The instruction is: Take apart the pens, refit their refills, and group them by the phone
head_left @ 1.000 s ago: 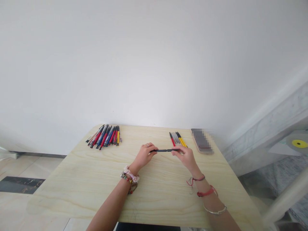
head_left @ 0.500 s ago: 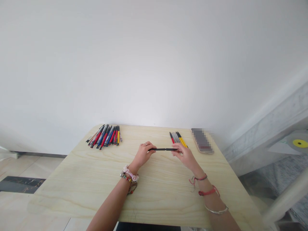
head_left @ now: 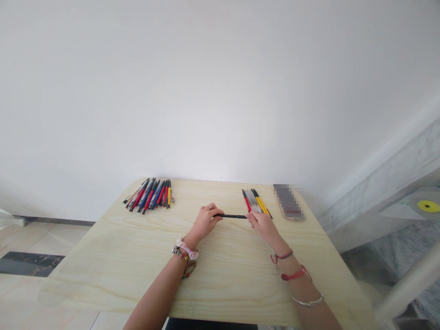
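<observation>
My left hand (head_left: 205, 221) and my right hand (head_left: 262, 224) hold a thin black pen (head_left: 231, 216) level between them above the wooden table (head_left: 220, 275). Each hand pinches one end with closed fingers. Just beyond my right hand lies a small row of pens (head_left: 255, 200), red, grey and yellow. A larger bundle of red, blue, black and yellow pens (head_left: 150, 194) lies at the table's far left corner.
A phone (head_left: 288, 201) lies face up at the far right of the table, beside the small row of pens. A white wall rises behind the table. Tiled floor shows on the left, and a marble ledge with a yellow disc (head_left: 427, 206) on the right.
My right hand has closed in on the pen's right end, and the visible length of pen between the hands has become shorter. The left hand has hardly moved.
</observation>
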Motion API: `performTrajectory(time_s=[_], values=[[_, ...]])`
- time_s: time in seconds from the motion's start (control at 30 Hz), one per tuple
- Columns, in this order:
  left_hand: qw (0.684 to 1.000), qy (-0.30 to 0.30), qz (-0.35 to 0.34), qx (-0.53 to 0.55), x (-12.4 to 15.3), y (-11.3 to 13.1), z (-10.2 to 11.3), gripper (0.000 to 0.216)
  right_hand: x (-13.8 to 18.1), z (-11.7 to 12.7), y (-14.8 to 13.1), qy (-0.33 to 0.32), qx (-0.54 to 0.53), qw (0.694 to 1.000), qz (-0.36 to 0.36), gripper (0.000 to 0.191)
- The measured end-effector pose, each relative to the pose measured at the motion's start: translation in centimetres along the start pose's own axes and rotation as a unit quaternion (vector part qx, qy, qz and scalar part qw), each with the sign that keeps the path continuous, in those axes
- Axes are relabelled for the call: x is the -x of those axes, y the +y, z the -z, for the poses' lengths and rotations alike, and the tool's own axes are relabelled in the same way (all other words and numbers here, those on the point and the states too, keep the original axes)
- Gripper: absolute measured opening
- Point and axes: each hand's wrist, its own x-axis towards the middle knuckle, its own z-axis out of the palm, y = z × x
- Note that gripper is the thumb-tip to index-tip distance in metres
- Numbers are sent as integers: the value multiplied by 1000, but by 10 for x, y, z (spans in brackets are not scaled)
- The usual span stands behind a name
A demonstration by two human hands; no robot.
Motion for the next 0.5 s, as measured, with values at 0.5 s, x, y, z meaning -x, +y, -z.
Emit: performTrajectory(time_s=[0.5], values=[[1000, 1, 0, 5, -1, -2, 0, 14, 1, 1, -3, -4, 10, 999, 31, 22]])
